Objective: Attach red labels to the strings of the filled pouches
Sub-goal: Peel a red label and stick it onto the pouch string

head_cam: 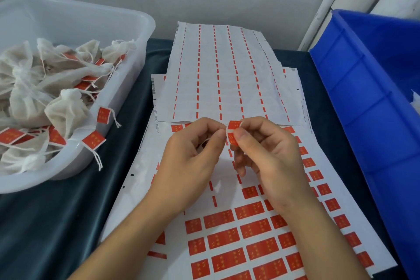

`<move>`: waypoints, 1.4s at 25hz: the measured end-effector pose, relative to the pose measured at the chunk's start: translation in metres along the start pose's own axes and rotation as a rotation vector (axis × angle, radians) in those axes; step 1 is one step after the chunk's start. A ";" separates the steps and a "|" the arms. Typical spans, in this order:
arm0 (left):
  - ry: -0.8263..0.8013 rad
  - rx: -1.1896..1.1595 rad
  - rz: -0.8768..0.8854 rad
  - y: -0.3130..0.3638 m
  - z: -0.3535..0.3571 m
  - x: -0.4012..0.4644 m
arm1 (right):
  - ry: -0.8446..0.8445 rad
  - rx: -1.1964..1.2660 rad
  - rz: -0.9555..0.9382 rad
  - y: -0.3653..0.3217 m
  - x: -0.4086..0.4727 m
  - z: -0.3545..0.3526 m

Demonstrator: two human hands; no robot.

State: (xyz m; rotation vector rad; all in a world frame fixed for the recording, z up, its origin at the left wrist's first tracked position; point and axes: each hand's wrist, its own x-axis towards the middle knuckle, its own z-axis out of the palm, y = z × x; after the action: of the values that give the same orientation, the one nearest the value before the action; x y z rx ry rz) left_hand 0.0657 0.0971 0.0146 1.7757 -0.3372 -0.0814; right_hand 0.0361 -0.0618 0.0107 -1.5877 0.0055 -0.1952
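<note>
1. We pinch a red label in our right hand, folded around what seems a string.
2. Our left hand grips just beside it, apparently holding the string taut.
3. The labelled pouches lie far left of both hands.

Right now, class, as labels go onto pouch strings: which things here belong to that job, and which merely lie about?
Belong to the job:
red label, pinched by the right hand
string, held in the left hand
label sheet
labelled pouches in the clear tub

Lying about:
stripped backing sheet
blue crate
dark cloth
</note>
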 end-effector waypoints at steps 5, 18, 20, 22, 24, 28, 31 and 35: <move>-0.022 0.012 0.004 -0.001 -0.001 0.000 | -0.013 -0.027 0.003 0.002 0.001 -0.002; -0.095 -0.139 -0.020 -0.003 -0.006 0.002 | 0.033 -0.264 -0.086 0.004 0.003 -0.005; -0.094 -0.133 -0.030 -0.003 -0.006 0.002 | 0.039 -0.280 -0.092 0.005 0.003 -0.005; -0.096 -0.132 -0.041 -0.003 -0.006 0.002 | 0.046 -0.288 -0.089 0.005 0.003 -0.004; -0.097 -0.131 -0.052 -0.003 -0.006 0.002 | 0.048 -0.301 -0.086 0.006 0.003 -0.004; -0.093 -0.116 -0.052 -0.003 -0.007 0.003 | 0.017 -0.319 -0.082 0.004 0.003 -0.006; -0.091 -0.127 -0.059 -0.005 -0.009 0.004 | -0.007 -0.326 -0.087 0.000 0.003 -0.006; -0.098 -0.144 -0.071 -0.005 -0.010 0.004 | -0.019 -0.343 -0.092 -0.001 0.003 -0.007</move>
State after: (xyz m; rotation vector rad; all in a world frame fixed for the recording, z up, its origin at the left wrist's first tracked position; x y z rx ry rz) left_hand 0.0725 0.1062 0.0123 1.6436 -0.3302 -0.2380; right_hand 0.0377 -0.0689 0.0119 -1.9338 -0.0510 -0.2617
